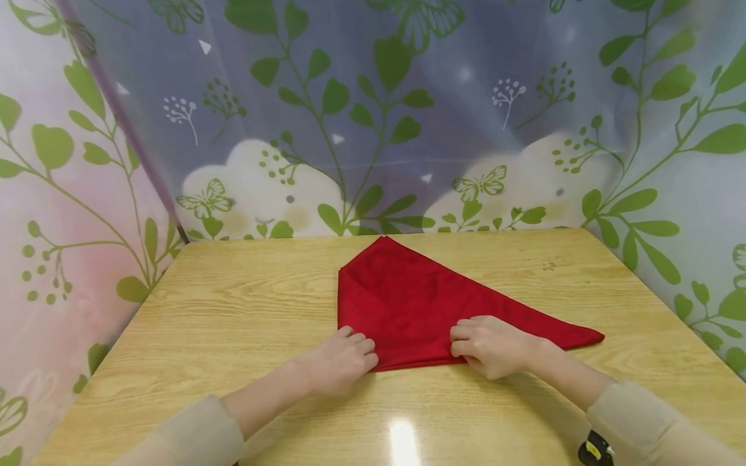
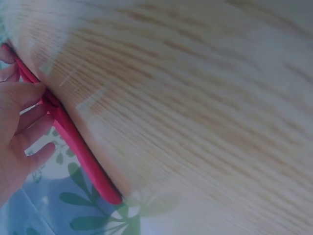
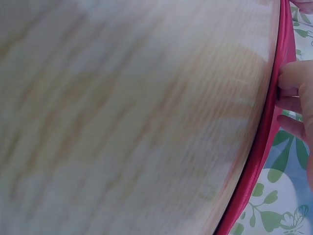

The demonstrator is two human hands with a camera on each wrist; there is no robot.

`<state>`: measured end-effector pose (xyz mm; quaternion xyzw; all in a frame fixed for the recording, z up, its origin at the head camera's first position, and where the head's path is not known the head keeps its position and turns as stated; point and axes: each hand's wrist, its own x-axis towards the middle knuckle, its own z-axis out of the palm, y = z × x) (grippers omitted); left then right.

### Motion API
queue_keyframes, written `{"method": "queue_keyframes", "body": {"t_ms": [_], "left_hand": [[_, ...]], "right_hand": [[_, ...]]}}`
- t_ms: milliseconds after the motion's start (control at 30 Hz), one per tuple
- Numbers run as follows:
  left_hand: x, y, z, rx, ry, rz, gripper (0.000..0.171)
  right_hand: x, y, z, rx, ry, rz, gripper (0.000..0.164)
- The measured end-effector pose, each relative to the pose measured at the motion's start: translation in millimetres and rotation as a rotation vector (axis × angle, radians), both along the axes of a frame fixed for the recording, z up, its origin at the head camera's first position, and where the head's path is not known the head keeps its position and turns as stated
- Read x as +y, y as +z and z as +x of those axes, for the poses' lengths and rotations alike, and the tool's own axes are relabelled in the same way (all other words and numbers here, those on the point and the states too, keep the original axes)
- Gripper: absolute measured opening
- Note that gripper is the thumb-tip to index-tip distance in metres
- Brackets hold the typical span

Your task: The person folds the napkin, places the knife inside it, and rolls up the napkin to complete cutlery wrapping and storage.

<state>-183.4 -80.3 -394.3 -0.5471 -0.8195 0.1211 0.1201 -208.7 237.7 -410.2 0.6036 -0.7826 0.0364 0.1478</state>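
A folded red cloth [image 1: 402, 291] lies flat on the wooden table, with a peak at the back and a long point stretching to the right. My left hand [image 1: 342, 359] pinches its near edge close to the left corner. Further right along the same edge, my right hand [image 1: 494, 344] grips the cloth with curled fingers. In the left wrist view, the left thumb [image 2: 32, 93] presses on the red edge against the fingers. The right wrist view has the right hand's fingertips [image 3: 288, 100] on the layered rim of the cloth.
The wooden table [image 1: 233, 291] has light grain and a bright glare spot near its front. A patterned curtain [image 1: 361, 129] with leaves and butterflies stands behind the table and along both sides. Below the right sleeve hangs a small black and yellow item [image 1: 596, 448].
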Motion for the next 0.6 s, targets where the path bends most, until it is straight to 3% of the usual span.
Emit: {"method": "queue_keyframes", "body": {"t_ms": [400, 600], "left_hand": [[4.1, -1.0, 0.0, -0.094, 0.063, 0.002, 0.004], [3.3, -1.7, -0.9, -0.061, 0.039, 0.022, 0.005]], "right_hand": [[2.8, -0.9, 2.8, -0.129, -0.091, -0.03, 0.019], [1.9, -0.3, 2.9, -0.123, -0.093, -0.017, 0.02]]}}
